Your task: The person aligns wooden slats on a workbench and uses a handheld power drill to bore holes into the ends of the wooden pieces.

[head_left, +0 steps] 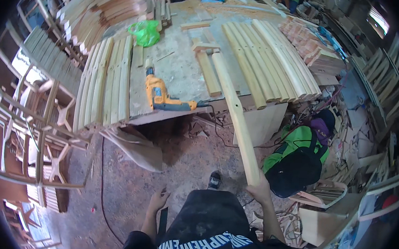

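My right hand [260,190] is closed around the near end of a long, slightly bent wooden chair leg [240,122]. This pale piece has a dark hole partway along it. Its far end lies at a small wooden jig [206,47] on the workbench. My left hand [158,199] hangs low over the floor, empty, with its fingers loosely apart. A yellow and black power drill [158,91] lies on the bench to the left of the leg, its bit end pointing away from me.
Similar shaped pieces lie in rows left [105,81] and right [269,60] on the workbench [180,72]. A green plastic bag [146,32] sits farther back. Chair frames [46,137] stand at left. A green and black jacket [299,154] and wood scraps are at right. A cable [102,196] crosses the floor.
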Demonstrator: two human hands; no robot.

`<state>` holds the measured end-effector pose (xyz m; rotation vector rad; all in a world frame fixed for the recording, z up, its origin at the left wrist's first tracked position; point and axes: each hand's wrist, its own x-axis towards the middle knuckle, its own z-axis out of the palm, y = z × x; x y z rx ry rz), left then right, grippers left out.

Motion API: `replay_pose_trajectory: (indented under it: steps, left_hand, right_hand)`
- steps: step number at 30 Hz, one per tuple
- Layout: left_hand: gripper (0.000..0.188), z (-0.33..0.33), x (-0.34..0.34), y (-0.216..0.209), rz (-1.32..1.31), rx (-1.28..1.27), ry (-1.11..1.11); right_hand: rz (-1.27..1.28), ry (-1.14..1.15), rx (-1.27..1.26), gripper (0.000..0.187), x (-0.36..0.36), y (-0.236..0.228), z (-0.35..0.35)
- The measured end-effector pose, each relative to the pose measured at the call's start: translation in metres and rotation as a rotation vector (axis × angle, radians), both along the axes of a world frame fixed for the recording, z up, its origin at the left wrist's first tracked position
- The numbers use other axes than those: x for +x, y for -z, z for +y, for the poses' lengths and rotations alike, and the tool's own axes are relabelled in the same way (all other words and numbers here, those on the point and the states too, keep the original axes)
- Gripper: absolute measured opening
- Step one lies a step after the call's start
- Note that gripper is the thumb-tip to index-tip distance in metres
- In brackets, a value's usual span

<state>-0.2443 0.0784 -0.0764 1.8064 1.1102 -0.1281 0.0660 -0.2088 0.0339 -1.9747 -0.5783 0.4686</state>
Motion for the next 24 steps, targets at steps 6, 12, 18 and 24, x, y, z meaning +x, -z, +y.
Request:
replay_pose_trajectory:
  steps: [6,12,18,24]
  left_hand:
    - [0.058,-0.047,-0.102,0.053,0.133,-0.047,0.003]
    - [0.059,-0.071,-0.117,0.059,0.163,-0.123,-0.023]
    - [0.056,-0.048,-0.063,0.029,0.111,-0.082,-0.141]
    - [0.045,-0.059,-0.066,0.017,-0.037,-0.032,-0.56]
  right_hand:
    - [0.223,0.035,-0.196,0.067,-0.036,-0.023,-0.022]
    - [-0.008,-0.086,-0.138,0.065,0.02,-0.004,0.028]
    - [0.011,0.354,0.173,0.072,0.114,0.045,0.139]
    - [1.309,0.554,0.832,0.097,0.092,0.012,0.18]
